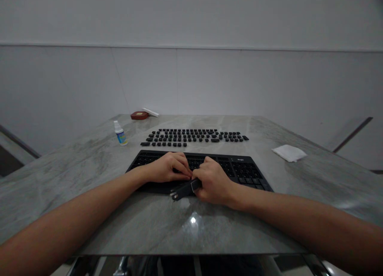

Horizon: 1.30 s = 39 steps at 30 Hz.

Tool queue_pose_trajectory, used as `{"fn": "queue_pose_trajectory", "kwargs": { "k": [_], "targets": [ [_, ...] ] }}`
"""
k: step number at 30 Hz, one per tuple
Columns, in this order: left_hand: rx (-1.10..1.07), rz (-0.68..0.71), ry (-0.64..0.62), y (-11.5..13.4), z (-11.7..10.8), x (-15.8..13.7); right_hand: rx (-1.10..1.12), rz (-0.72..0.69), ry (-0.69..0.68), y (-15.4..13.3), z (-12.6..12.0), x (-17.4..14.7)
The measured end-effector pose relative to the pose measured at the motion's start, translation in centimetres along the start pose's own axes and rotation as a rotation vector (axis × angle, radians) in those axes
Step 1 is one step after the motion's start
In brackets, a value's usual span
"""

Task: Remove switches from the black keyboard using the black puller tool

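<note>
A black keyboard (239, 170) lies on the table in front of me, many of its keycaps gone. My right hand (214, 182) is closed around a black keycap puller (187, 189) over the lower middle of the keyboard. The puller's metal prongs point down and left, towards me. My left hand (169, 167) pinches its thumb and fingers together against the right hand's fingertips; whatever is between them is too small or hidden to name. Behind the keyboard, loose black keycaps (191, 136) are laid out in rows on the tabletop.
A grey marbled table (143, 232) runs up to a pale wall. On the left stands a white spray bottle (120, 134) with a blue label. A reddish-brown box (139, 115) and a white flat item (151, 112) lie at the back; a folded white cloth (289, 152) lies right.
</note>
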<state>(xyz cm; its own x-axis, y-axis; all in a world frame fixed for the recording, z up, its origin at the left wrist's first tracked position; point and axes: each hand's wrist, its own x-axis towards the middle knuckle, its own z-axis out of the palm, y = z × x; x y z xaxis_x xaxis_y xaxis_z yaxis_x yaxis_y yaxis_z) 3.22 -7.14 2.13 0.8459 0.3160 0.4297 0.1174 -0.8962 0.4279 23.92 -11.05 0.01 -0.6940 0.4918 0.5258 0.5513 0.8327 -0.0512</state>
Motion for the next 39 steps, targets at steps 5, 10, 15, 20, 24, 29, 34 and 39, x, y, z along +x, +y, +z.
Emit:
{"fn": "queue_pose_trajectory", "kwargs": {
  "k": [5, 10, 15, 20, 24, 29, 34, 39],
  "targets": [
    [-0.006, 0.004, -0.004, -0.1, 0.0, -0.1, -0.045, -0.048, 0.033, 0.0, 0.1, -0.1],
    [-0.003, 0.01, -0.003, -0.2, 0.0, -0.1, -0.109, -0.117, 0.114, 0.0, 0.3, -0.2],
    [0.0, 0.036, 0.003, -0.1, 0.1, 0.0, -0.139, -0.152, 0.127, 0.0, 0.6, -0.3],
    [0.004, 0.017, -0.003, -0.1, 0.1, -0.1, 0.132, 0.04, 0.013, 0.2, 0.2, 0.2],
    [0.015, -0.04, 0.018, -0.1, 0.0, -0.1, 0.559, 0.521, -0.128, 0.6, -0.5, 1.0],
    [-0.034, -0.073, -0.007, 0.0, 0.0, -0.1, 0.763, 0.679, -0.144, 1.2, -0.2, 1.4],
    [-0.037, -0.062, -0.007, -0.2, 0.1, -0.1, 0.829, 0.711, -0.117, 1.5, 0.2, 1.4],
    [-0.042, -0.069, -0.013, -0.3, 0.1, -0.1, 0.854, 0.709, -0.118, 1.5, 0.2, 1.3]
  ]
}}
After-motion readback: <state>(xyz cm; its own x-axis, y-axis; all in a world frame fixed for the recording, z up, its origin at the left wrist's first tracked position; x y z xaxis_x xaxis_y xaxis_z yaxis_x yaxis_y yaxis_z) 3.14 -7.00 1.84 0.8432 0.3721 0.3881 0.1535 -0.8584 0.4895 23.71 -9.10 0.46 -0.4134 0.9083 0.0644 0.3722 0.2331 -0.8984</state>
